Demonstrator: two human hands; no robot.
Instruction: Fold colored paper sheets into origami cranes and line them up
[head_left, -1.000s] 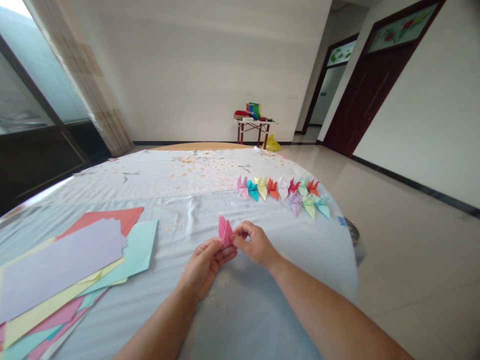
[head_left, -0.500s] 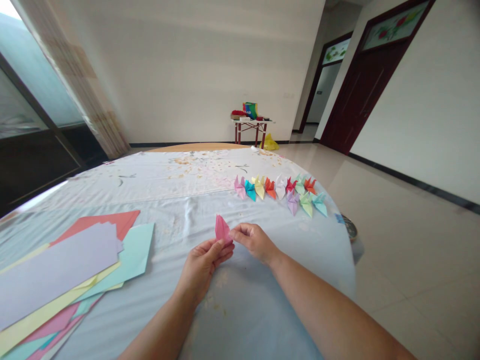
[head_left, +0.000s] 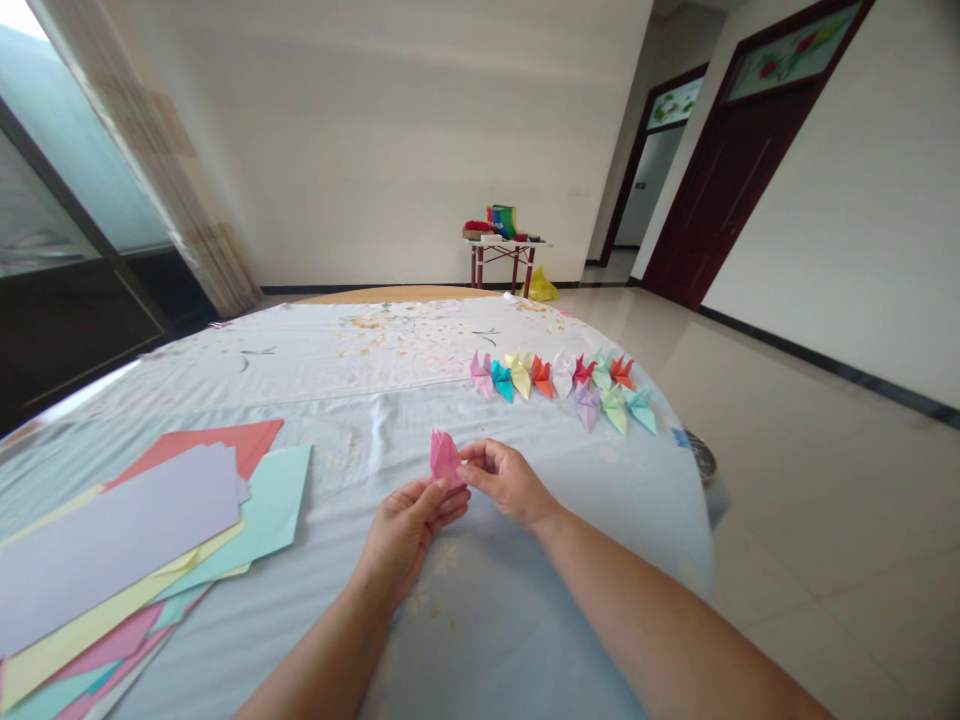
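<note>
A small folded piece of pink paper (head_left: 444,456) stands upright between my two hands, above the cloth-covered table. My left hand (head_left: 411,515) pinches its lower end between thumb and fingers. From the right, my right hand (head_left: 504,480) has thumb and forefinger closed at the paper's right edge; the fingertips partly cover that side. Beyond my right hand, folded paper cranes (head_left: 563,375) in several colours sit in two rows near the table's right edge.
A fanned pile of coloured paper sheets (head_left: 120,550) lies on the left of the round table (head_left: 360,400). Against the far wall is a small side table (head_left: 504,243) with things on it, and a yellow bag (head_left: 544,286) beside it. A dark red door (head_left: 739,170) is at right.
My right hand has shifted slightly upward at the pink paper's right edge. The paper's top looks a little wider apart. My left hand keeps its grip.
</note>
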